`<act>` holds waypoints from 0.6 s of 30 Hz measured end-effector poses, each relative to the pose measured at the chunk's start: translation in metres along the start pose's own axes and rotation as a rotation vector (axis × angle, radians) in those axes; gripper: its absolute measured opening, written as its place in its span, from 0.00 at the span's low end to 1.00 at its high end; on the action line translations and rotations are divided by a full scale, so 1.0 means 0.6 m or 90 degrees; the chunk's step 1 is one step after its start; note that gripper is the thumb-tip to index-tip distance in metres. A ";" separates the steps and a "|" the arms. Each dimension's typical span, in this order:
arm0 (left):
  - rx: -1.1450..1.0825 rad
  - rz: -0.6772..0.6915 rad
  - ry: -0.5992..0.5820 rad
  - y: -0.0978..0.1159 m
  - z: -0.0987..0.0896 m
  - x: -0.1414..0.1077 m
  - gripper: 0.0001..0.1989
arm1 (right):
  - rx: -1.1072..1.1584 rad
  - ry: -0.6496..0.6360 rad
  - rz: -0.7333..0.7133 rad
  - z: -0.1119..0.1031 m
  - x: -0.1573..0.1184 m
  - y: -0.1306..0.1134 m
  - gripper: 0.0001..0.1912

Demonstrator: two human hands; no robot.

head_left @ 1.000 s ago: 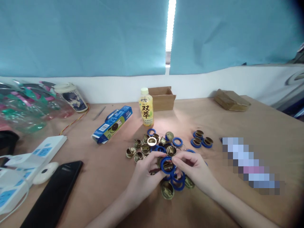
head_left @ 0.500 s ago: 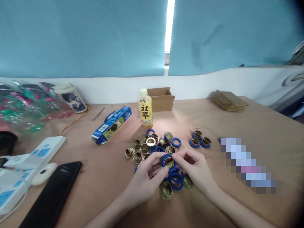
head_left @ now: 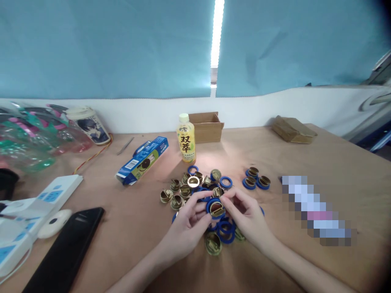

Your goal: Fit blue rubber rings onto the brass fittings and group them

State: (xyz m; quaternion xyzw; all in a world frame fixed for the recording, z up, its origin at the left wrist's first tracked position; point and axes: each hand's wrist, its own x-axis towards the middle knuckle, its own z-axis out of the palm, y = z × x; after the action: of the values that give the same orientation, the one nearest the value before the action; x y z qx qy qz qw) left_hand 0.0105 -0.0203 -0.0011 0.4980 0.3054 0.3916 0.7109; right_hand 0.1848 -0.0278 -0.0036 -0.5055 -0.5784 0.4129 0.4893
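Along the back edge of the desk (head_left: 131, 232) we see, from left to right, a cup (head_left: 93, 129), an open carton (head_left: 210, 131) and a bag (head_left: 293, 129). A bottle (head_left: 186, 143) stands just before the carton, with a blue box (head_left: 143, 160) to its left. A phone (head_left: 65, 248) and a power strip (head_left: 59, 189) lie toward the left edge. Loose caps (head_left: 177, 202) and rings crowd the desk's middle, close about both hands; three ringed caps (head_left: 249, 182) sit apart, toward the right edge. Over the heap we find the held cap (head_left: 217, 209), circled by a blue ring (head_left: 209, 206), between the hands. The left hand (head_left: 190, 226) grips it from the left, thumb low, forefinger above. The right hand (head_left: 252, 217) pinches narrowly at the ring's upper right. Whether the ring is fully seated, we cannot tell.
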 end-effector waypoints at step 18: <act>-0.027 0.026 0.009 0.002 -0.005 0.007 0.21 | 0.095 -0.033 0.038 -0.008 0.008 0.005 0.14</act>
State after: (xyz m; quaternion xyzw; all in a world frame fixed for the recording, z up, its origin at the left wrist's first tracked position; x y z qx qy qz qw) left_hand 0.0099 -0.0148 -0.0012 0.4860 0.2922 0.4159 0.7110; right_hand 0.1899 -0.0225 -0.0048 -0.4736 -0.5432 0.4825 0.4979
